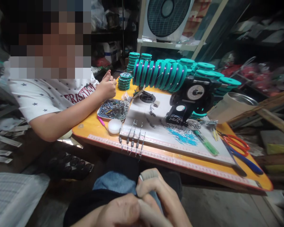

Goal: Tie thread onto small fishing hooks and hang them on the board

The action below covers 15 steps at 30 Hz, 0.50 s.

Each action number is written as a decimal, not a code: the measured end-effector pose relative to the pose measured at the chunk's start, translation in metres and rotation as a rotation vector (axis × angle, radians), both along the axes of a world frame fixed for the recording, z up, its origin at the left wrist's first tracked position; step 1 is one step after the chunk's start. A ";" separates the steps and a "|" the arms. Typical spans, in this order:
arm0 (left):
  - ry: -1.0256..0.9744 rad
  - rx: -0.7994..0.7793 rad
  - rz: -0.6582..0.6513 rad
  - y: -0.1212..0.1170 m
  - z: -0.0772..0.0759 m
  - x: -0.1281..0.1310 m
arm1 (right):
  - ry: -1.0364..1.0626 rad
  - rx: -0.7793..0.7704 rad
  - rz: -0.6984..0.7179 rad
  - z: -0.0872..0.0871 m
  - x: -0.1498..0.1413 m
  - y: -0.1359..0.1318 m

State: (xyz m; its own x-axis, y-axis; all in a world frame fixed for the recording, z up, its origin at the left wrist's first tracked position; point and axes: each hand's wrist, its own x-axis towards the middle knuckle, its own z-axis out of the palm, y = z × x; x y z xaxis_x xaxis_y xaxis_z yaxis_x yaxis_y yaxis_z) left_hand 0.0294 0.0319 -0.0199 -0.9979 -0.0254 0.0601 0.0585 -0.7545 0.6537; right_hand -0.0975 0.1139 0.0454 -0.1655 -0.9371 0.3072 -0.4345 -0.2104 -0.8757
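Note:
My two hands are low in the head view, over my lap and below the table edge. My left hand (118, 212) is closed, its fingers pinched round a pale beige finger sleeve (152, 215) that lies between the hands. My right hand (161, 194) has its fingers bent and pressed together above the left. One raised right fingertip wears a beige fabric cover (148, 174). What the right fingers grip is hidden. Neither hand touches the orange table (90, 127).
A seated person in a white star-print shirt works at left, hand (107, 86) above a tray of metal pieces (113, 110). On the table: a white board (142, 113), teal spools (159, 74), a black winding machine (194, 97), red scissors (236, 143), blue-handled pliers (249, 162).

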 end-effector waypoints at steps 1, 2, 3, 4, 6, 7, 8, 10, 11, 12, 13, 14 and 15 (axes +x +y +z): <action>0.044 0.112 0.031 0.002 0.000 -0.004 | -0.036 0.038 -0.016 0.000 -0.003 0.001; 0.083 0.209 0.061 0.004 0.001 -0.008 | -0.090 0.046 -0.019 -0.002 -0.007 0.001; 0.116 0.292 0.088 0.006 0.002 -0.012 | -0.158 0.024 0.007 -0.004 -0.009 0.000; 0.150 0.352 0.105 0.008 0.004 -0.015 | -0.240 -0.009 0.051 -0.007 -0.011 -0.002; 0.202 0.412 0.134 0.014 0.007 -0.019 | -0.398 -0.049 0.136 -0.012 -0.011 -0.006; 0.219 0.425 0.136 0.017 0.009 -0.019 | -0.461 -0.044 0.140 -0.013 -0.010 -0.008; 0.219 0.429 0.128 0.019 0.012 -0.020 | -0.509 -0.015 0.124 -0.013 -0.008 -0.010; 0.159 0.406 0.132 0.012 0.023 -0.022 | -0.597 0.063 0.083 -0.008 -0.002 -0.013; 0.118 0.387 0.140 0.001 0.033 -0.025 | -0.649 0.113 0.082 -0.004 0.000 -0.014; 0.050 0.357 0.207 -0.017 0.046 -0.030 | -0.704 0.163 0.096 -0.001 0.003 -0.014; 0.042 0.335 0.229 -0.043 0.061 -0.037 | -0.753 0.200 0.129 0.003 0.004 -0.013; 0.040 0.317 0.267 -0.074 0.078 -0.046 | -0.793 0.227 0.170 0.006 0.005 -0.013; 0.036 0.297 0.321 -0.109 0.095 -0.057 | -0.825 0.245 0.199 0.009 0.004 -0.012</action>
